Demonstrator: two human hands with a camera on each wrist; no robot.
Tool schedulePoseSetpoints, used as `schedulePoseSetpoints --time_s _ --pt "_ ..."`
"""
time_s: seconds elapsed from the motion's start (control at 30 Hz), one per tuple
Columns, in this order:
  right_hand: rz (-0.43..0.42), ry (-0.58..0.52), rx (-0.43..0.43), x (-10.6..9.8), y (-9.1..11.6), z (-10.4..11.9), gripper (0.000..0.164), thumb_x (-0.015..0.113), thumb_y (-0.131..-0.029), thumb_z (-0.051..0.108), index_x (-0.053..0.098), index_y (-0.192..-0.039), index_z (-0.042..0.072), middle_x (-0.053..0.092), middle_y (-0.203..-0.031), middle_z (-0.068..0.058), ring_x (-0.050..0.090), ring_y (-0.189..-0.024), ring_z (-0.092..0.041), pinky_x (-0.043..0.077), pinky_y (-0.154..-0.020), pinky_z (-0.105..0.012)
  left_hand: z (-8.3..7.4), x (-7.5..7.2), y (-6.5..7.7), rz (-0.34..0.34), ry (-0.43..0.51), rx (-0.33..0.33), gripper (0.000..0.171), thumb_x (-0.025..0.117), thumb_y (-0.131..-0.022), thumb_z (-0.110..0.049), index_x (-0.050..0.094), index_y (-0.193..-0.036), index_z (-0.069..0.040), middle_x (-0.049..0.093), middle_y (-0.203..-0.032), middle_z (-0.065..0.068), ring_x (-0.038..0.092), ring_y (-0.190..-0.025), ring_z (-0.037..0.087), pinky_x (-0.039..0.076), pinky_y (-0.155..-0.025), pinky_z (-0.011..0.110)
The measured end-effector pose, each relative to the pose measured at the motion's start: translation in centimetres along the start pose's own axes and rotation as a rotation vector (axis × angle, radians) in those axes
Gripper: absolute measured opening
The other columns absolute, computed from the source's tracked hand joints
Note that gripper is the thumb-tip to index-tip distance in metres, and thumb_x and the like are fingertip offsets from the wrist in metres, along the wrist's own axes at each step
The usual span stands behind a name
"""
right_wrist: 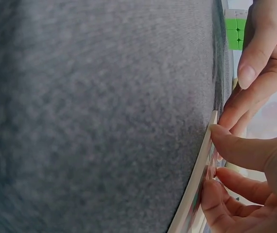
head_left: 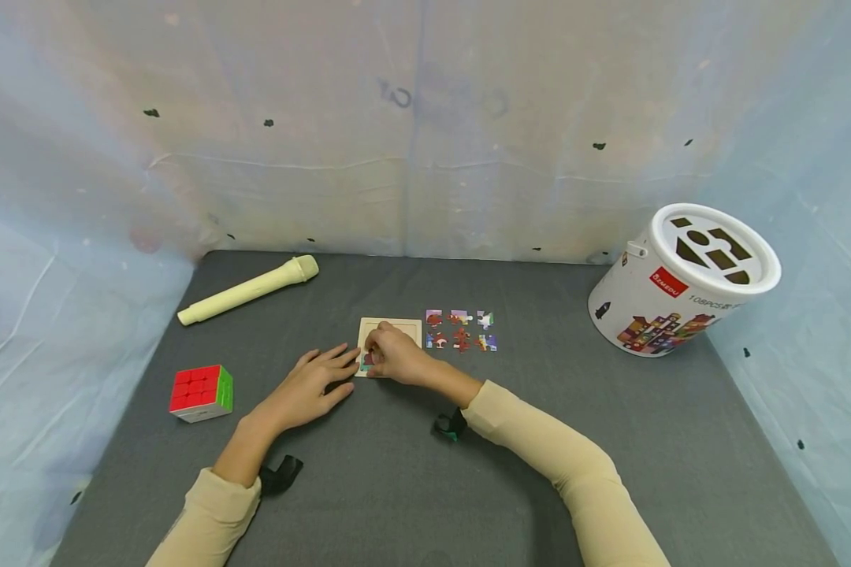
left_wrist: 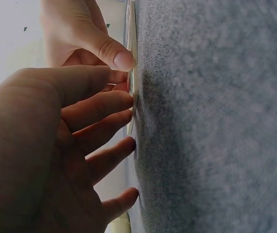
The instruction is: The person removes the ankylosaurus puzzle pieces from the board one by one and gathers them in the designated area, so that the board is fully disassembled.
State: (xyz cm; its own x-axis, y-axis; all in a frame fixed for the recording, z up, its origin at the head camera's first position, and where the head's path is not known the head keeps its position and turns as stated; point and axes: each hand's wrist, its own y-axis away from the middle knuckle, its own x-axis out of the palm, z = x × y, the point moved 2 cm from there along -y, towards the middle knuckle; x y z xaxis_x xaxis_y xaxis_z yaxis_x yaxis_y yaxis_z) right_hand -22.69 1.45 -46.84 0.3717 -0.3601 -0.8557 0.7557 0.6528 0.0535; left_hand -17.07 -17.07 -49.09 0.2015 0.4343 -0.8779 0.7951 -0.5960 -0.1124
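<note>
A small wooden puzzle tray (head_left: 400, 323) lies flat on the table, with colored picture pieces in its lower left corner. Over the tray, my right hand (head_left: 399, 356) has curled fingers at a jigsaw piece (right_wrist: 212, 167); its thumb touches the tray's near edge. The fingers hide much of that piece. My left hand (head_left: 314, 390) lies beside the tray with fingers spread, and its fingertips touch the left edge. Several loose jigsaw pieces (head_left: 461, 339) lie in two rows just right of the tray.
A toy cube (head_left: 197, 390) with a red top stands at the left. Behind it lies a pale yellow toy microphone (head_left: 250, 293). A white lidded bucket (head_left: 652, 307) stands at the back right. Plastic sheeting (head_left: 411, 173) rises behind the grey tabletop (head_left: 369, 496).
</note>
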Motion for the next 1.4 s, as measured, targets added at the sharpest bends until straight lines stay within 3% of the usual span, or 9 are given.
schedulePoseSetpoints --time_s 0.37,0.77,0.93,1.4 --pt "-0.015 -0.061 -0.02 -0.1 -0.1 -0.1 0.038 0.086 -0.079 0.011 0.064 -0.108 0.0 0.057 -0.097 -0.007 0.053 -0.08 -0.015 0.046 -0.071 -0.024 0.1 0.0 -0.1 0.004 0.013 -0.006 0.044 0.064 -0.099 -0.022 0.059 -0.137 -0.001 0.044 -0.152 0.014 0.034 -0.144 0.038 0.022 -0.109 0.069" --pt "-0.021 -0.143 -0.072 0.0 -0.2 -0.5 0.021 0.073 -0.088 -0.003 0.061 -0.104 -0.001 0.06 -0.092 -0.009 0.057 -0.079 -0.017 0.046 -0.069 -0.024 -0.1 -0.1 0.0 0.004 0.016 -0.007 0.044 0.064 -0.099 -0.022 0.06 -0.136 0.0 0.044 -0.152 0.013 0.034 -0.144 0.039 0.022 -0.11 0.068" --pt "-0.032 -0.229 -0.07 0.1 -0.2 -0.9 0.01 0.063 -0.094 -0.006 0.06 -0.102 -0.001 0.061 -0.087 -0.007 0.054 -0.074 -0.014 0.045 -0.066 -0.023 -0.1 -0.1 -0.1 0.003 0.015 -0.008 0.044 0.065 -0.098 -0.022 0.06 -0.136 -0.001 0.044 -0.153 0.013 0.034 -0.144 0.038 0.022 -0.109 0.069" --pt "0.002 -0.523 -0.067 -0.1 0.0 -2.3 0.009 0.057 -0.096 -0.011 0.059 -0.104 -0.008 0.061 -0.094 -0.016 0.059 -0.082 -0.023 0.048 -0.07 -0.021 0.2 0.0 0.0 0.008 0.026 -0.01 0.044 0.066 -0.098 -0.023 0.061 -0.138 -0.005 0.045 -0.152 0.013 0.034 -0.144 0.039 0.021 -0.11 0.069"
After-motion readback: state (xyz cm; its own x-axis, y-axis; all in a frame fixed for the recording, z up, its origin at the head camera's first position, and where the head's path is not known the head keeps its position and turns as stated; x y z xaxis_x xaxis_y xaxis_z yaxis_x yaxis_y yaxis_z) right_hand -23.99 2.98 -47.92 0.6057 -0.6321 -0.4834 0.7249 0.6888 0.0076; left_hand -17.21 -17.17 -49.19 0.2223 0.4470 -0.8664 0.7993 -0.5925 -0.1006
